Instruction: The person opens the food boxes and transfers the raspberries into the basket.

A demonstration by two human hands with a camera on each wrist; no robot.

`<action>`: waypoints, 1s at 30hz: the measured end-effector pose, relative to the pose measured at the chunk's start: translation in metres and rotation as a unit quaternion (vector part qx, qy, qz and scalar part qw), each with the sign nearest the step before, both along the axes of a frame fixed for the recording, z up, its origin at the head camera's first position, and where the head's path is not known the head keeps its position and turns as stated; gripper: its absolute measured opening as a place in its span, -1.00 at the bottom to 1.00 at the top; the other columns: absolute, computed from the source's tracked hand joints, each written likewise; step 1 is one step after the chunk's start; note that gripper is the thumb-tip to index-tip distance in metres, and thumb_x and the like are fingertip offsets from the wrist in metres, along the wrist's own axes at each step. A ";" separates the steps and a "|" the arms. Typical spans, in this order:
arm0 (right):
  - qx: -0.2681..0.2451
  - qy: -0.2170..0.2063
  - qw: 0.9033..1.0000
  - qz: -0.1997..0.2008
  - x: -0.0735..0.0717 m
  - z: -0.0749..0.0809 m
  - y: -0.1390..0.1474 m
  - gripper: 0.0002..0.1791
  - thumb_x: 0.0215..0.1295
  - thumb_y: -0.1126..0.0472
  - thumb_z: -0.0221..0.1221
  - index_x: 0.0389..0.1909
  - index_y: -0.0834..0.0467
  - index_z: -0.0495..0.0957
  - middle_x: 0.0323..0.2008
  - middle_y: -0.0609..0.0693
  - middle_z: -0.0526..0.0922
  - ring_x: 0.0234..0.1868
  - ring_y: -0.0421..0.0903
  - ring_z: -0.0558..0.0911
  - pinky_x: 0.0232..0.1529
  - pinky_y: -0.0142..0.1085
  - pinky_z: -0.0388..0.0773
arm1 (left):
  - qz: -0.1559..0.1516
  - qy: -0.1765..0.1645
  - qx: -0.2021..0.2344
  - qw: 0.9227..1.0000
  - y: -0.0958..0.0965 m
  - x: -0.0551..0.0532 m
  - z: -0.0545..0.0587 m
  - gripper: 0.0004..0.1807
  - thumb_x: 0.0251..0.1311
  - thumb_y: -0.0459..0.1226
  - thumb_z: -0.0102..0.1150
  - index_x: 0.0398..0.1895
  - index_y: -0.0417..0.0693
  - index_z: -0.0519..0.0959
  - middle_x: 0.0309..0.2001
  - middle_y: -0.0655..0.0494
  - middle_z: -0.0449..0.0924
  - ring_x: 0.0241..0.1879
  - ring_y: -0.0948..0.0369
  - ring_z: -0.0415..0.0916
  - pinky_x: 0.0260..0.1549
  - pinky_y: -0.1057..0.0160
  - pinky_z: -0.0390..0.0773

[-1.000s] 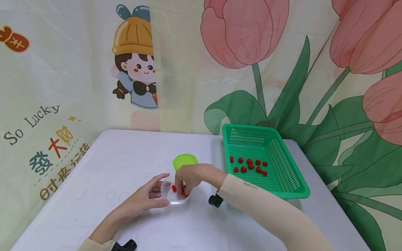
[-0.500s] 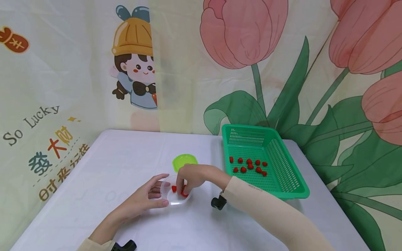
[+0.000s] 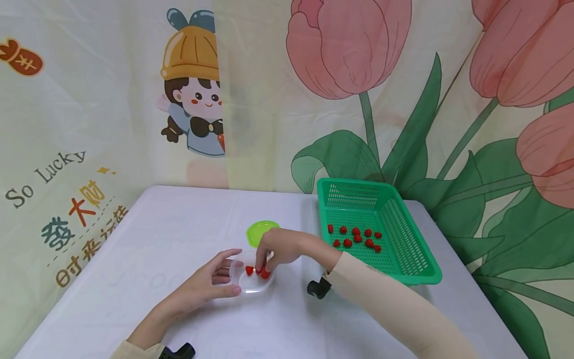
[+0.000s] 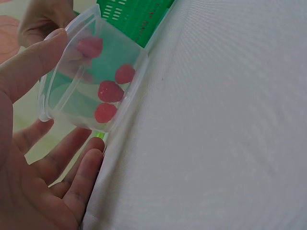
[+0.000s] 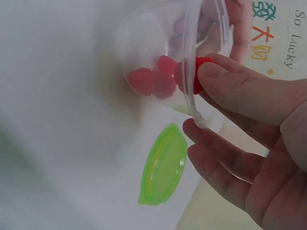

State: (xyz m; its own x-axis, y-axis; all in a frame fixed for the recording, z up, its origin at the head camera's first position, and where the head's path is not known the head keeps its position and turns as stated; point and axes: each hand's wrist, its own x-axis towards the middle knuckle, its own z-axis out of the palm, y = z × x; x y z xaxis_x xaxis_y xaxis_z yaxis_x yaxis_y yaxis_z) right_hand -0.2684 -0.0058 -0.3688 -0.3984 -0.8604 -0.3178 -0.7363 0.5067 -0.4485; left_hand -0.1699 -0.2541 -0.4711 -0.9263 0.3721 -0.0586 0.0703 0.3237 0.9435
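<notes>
My left hand (image 3: 208, 279) steadies a clear plastic cup (image 3: 252, 285) on the table, thumb on one side of the rim and fingers on the other. Several raspberries are inside; in the left wrist view, raspberries (image 4: 110, 91) lie along the bottom. At the cup's mouth, my right hand (image 5: 268, 115) pinches one raspberry (image 5: 206, 72) between thumb and fingers, raised above the others. The right hand reaches in from the right in the head view. Behind the cup lies a lime-green lid (image 3: 259, 231), partly covered by the right hand.
A green perforated basket (image 3: 417, 249) stands to the right, with several raspberries (image 3: 357, 239) spread over its floor. A white cloth (image 3: 188, 214) covers the table. Behind it hangs a printed backdrop with tulips and a cartoon figure.
My right hand has risen slightly and shifted right, bringing the pinched raspberry up from low in the cup toward the rim. The left hand and cup have stayed nearly still.
</notes>
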 end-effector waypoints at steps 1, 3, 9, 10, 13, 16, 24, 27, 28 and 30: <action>-0.007 0.000 1.000 0.001 -0.001 0.002 0.003 -0.82 0.38 0.28 0.42 -0.05 0.06 0.85 -0.19 -0.24 0.82 -0.12 -0.38 0.68 -0.01 -0.52 0.60 | 0.002 -0.002 -0.004 1.000 0.000 0.000 0.000 -0.03 0.25 -0.20 0.53 0.65 0.10 0.18 0.40 -0.12 0.44 0.30 -0.02 0.49 0.24 0.35 0.53; -0.022 0.004 1.000 0.004 -0.002 0.006 0.009 -0.83 0.38 0.28 0.42 -0.05 0.08 0.85 -0.18 -0.23 0.83 -0.11 -0.38 0.69 0.01 -0.50 0.60 | 0.005 -0.007 -0.012 1.000 0.001 0.000 0.001 -0.04 0.25 -0.18 0.54 0.64 0.13 0.19 0.41 -0.11 0.44 0.30 -0.02 0.49 0.24 0.31 0.53; -0.068 0.004 0.998 -0.016 -0.001 0.025 0.031 -0.82 0.36 0.29 0.44 -0.06 0.12 0.84 -0.20 -0.16 0.83 -0.12 -0.35 0.72 0.06 -0.41 0.64 | 0.011 -0.015 -0.025 1.000 0.002 0.000 0.003 -0.04 0.25 -0.15 0.53 0.64 0.15 0.19 0.41 -0.09 0.44 0.29 -0.01 0.49 0.23 0.26 0.53; -0.076 0.002 0.997 -0.024 0.000 0.028 0.035 -0.82 0.36 0.29 0.44 -0.06 0.12 0.83 -0.20 -0.16 0.82 -0.13 -0.35 0.72 0.05 -0.41 0.65 | 0.011 -0.014 -0.025 1.000 0.002 0.000 0.003 -0.04 0.25 -0.15 0.53 0.64 0.15 0.20 0.40 -0.10 0.44 0.29 -0.01 0.49 0.22 0.28 0.54; -0.103 -0.008 0.993 -0.050 0.003 0.036 0.050 -0.82 0.35 0.31 0.43 -0.06 0.14 0.82 -0.19 -0.12 0.82 -0.16 -0.33 0.74 -0.01 -0.44 0.66 | 0.010 -0.010 -0.019 1.000 0.002 0.001 0.002 -0.05 0.25 -0.17 0.54 0.63 0.14 0.21 0.39 -0.11 0.44 0.28 -0.01 0.49 0.20 0.35 0.53; -0.129 -0.017 0.989 -0.073 0.006 0.042 0.069 -0.82 0.35 0.33 0.43 -0.06 0.16 0.81 -0.19 -0.10 0.82 -0.18 -0.30 0.75 -0.04 -0.44 0.68 | 0.007 -0.006 -0.012 1.000 0.001 0.000 0.001 -0.06 0.25 -0.19 0.54 0.62 0.14 0.22 0.39 -0.12 0.44 0.28 -0.02 0.49 0.20 0.38 0.53; -0.180 -0.005 0.977 -0.118 0.006 0.041 0.125 -0.82 0.36 0.33 0.42 -0.07 0.09 0.81 -0.20 -0.13 0.81 -0.18 -0.27 0.77 -0.03 -0.36 0.71 | 0.008 -0.005 -0.018 1.000 0.001 0.000 0.000 -0.07 0.25 -0.16 0.54 0.62 0.20 0.22 0.40 -0.11 0.44 0.29 -0.01 0.47 0.22 0.36 0.52; -0.196 0.009 0.973 -0.124 0.005 0.036 0.146 -0.82 0.37 0.34 0.41 -0.06 0.09 0.81 -0.18 -0.13 0.81 -0.17 -0.25 0.77 -0.03 -0.34 0.72 | 0.009 -0.008 -0.018 1.000 0.001 0.000 0.001 -0.06 0.25 -0.15 0.54 0.62 0.22 0.22 0.39 -0.11 0.42 0.30 -0.01 0.46 0.22 0.35 0.52; -0.199 0.013 0.971 -0.128 0.005 0.035 0.153 -0.82 0.37 0.34 0.41 -0.06 0.10 0.81 -0.17 -0.13 0.81 -0.16 -0.24 0.77 -0.02 -0.34 0.72 | 0.009 -0.010 -0.018 1.000 0.001 0.000 0.000 -0.06 0.25 -0.15 0.54 0.62 0.23 0.22 0.39 -0.11 0.42 0.30 -0.01 0.46 0.22 0.35 0.52; -0.206 0.022 0.969 -0.135 0.005 0.031 0.166 -0.81 0.37 0.34 0.41 -0.05 0.12 0.81 -0.16 -0.12 0.80 -0.14 -0.22 0.77 -0.01 -0.33 0.72 | 0.010 -0.013 -0.018 1.000 0.001 0.000 0.000 -0.06 0.25 -0.16 0.54 0.62 0.25 0.22 0.39 -0.11 0.41 0.30 0.00 0.45 0.22 0.35 0.52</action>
State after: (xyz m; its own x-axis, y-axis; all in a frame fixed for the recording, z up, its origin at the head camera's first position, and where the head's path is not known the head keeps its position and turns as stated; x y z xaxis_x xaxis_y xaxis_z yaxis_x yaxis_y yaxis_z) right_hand -0.2635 0.1600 -0.3374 -0.6317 -0.7734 0.0533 -0.6249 0.4673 -0.6254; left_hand -0.1703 -0.2534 -0.4706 -0.9317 0.3503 -0.0963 0.0381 0.3579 0.9330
